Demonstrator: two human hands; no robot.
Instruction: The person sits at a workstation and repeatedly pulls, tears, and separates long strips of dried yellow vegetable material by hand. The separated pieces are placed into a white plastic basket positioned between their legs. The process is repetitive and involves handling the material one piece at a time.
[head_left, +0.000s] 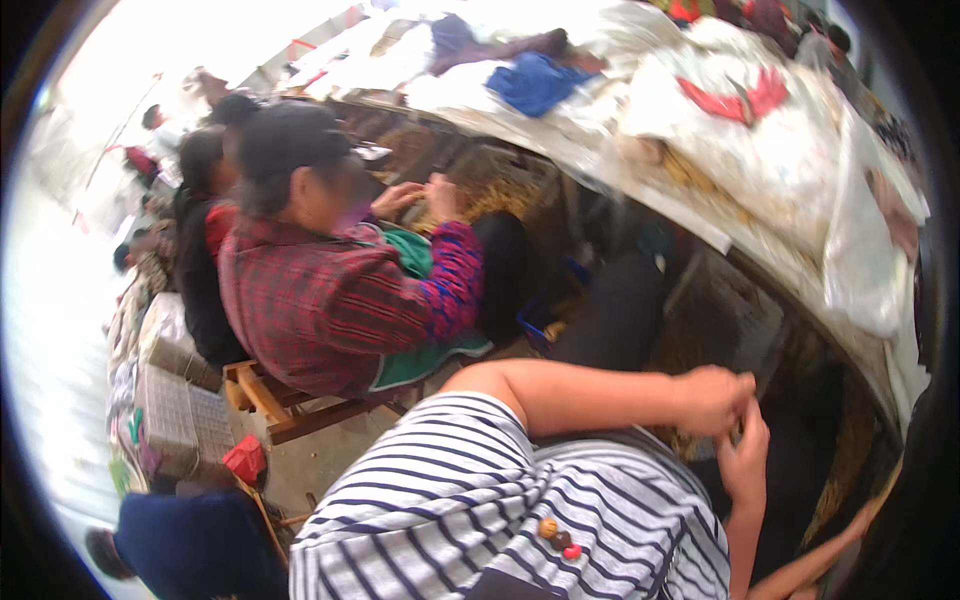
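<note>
My left hand reaches across from the left, its fingers bent and pressed together. Just below it, my right hand points upward, and the fingertips of both hands meet. Blur and the angle of the fingers hide whether anything small is pinched between them. Beneath my hands lies a dark, shadowed space under the table edge, with yellowish scraps partly visible behind my wrist. My striped shirt fills the lower middle, with several round beads hanging on it.
To my left a co-worker in a plaid top sits on a wooden chair, hands raised over yellowish material. A long table covered in white plastic sheeting curves ahead, bearing red gloves and blue cloth. Another person's arm enters lower right.
</note>
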